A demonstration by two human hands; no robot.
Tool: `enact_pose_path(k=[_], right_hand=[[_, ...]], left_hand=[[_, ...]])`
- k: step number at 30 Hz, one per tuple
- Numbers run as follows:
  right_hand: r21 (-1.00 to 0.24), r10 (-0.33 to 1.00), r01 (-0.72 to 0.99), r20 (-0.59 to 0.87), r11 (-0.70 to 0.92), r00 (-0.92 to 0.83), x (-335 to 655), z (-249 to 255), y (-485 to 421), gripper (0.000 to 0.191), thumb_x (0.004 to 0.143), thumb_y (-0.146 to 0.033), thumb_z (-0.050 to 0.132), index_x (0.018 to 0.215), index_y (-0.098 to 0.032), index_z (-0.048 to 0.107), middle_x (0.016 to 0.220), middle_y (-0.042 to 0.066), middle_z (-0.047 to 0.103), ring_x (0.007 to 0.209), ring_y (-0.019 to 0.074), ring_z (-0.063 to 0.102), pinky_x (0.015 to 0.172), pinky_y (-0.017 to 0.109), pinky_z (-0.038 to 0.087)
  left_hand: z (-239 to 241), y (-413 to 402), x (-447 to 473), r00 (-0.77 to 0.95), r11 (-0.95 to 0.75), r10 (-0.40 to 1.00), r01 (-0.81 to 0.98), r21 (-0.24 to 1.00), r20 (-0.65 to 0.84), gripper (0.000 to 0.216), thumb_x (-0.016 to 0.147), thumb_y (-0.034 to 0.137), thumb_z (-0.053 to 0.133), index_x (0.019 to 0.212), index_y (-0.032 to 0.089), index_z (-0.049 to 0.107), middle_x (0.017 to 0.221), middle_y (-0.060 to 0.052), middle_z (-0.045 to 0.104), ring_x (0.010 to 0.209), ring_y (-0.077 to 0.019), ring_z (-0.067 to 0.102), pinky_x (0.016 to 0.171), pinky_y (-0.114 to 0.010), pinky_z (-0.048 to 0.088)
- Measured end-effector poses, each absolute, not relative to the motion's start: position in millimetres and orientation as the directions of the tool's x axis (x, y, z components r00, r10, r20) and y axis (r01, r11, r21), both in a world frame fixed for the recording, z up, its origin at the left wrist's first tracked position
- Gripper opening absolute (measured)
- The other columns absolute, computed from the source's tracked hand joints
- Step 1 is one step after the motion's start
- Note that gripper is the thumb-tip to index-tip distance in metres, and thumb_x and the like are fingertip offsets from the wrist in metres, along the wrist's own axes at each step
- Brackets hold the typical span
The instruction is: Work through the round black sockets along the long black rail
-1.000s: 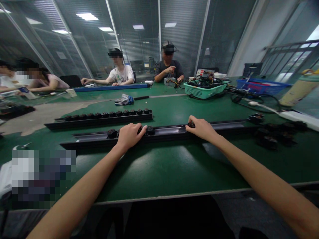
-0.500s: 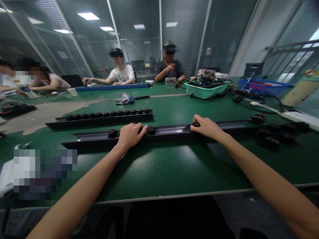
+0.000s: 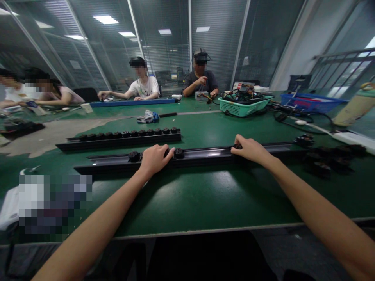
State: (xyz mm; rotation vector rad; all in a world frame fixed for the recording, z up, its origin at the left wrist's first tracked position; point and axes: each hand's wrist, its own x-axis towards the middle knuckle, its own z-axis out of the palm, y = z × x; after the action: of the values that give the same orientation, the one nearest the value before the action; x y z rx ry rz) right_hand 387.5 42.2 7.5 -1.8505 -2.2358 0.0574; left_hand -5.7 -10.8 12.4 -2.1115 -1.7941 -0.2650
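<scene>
A long black power track (image 3: 205, 154) lies across the green table before me. My left hand (image 3: 156, 158) is closed over it, and a dark piece partly shows between thumb and forefinger. Round black socket modules sit in the channel on both sides of that hand, one (image 3: 134, 156) to its left and another (image 3: 179, 153) by the thumb. Farther right, my right hand (image 3: 249, 150) pinches a small black socket module (image 3: 238, 146) at the channel; its fingers hide most of it. More loose black modules (image 3: 331, 158) lie in a pile beyond the track's right end.
A second black track (image 3: 123, 143) filled with several modules lies behind. Gloves (image 3: 148, 116), a green basket (image 3: 244, 106) of parts, a blue basket (image 3: 313, 104), a power strip (image 3: 354, 141) and a bottle (image 3: 354, 107) stand farther off. Several people sit across the table.
My right hand has slid a little to the right along the track with the module. My left hand keeps its place on the track.
</scene>
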Motion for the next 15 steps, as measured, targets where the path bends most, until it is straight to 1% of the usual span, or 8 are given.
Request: enact_pose_path(k=[6, 11, 15], right_hand=[[-0.242, 0.97, 0.944, 0.147, 0.226, -0.194, 391.4, 6.2, 45.1, 0.024, 0.091, -0.046, 0.064, 0.101, -0.025, 0.056, 0.095, 0.009, 0.074, 0.084, 0.0265, 0.068, 0.071, 0.032, 0.044], [-0.233, 0.973, 0.951, 0.151, 0.205, -0.172, 389.6, 7.9, 42.6, 0.025, 0.091, -0.046, 0.063, 0.102, -0.025, 0.055, 0.094, 0.01, 0.073, 0.084, 0.0273, 0.068, 0.069, 0.032, 0.043], [-0.215, 0.976, 0.955, 0.126, 0.203, -0.179, 387.7, 10.6, 40.2, 0.025, 0.093, -0.046, 0.06, 0.104, -0.025, 0.054, 0.093, 0.01, 0.072, 0.083, 0.0274, 0.067, 0.068, 0.032, 0.042]], left_hand=[[13.4, -11.4, -5.4, 0.185, -0.142, 0.912, 0.98, -0.142, 0.365, 0.065, 0.11, 0.061, 0.025, 0.101, 0.02, 0.075, 0.093, -0.012, 0.076, 0.087, -0.0272, 0.071, 0.066, -0.033, 0.037], [16.4, -13.0, -3.5, 0.184, -0.142, 0.918, 0.98, -0.141, 0.351, 0.064, 0.11, 0.06, 0.026, 0.101, 0.02, 0.074, 0.094, -0.012, 0.076, 0.088, -0.0269, 0.071, 0.065, -0.032, 0.037], [18.7, -14.7, -1.7, 0.176, -0.135, 0.922, 0.981, -0.138, 0.344, 0.064, 0.11, 0.06, 0.026, 0.101, 0.019, 0.074, 0.094, -0.012, 0.076, 0.087, -0.0269, 0.071, 0.064, -0.032, 0.037]])
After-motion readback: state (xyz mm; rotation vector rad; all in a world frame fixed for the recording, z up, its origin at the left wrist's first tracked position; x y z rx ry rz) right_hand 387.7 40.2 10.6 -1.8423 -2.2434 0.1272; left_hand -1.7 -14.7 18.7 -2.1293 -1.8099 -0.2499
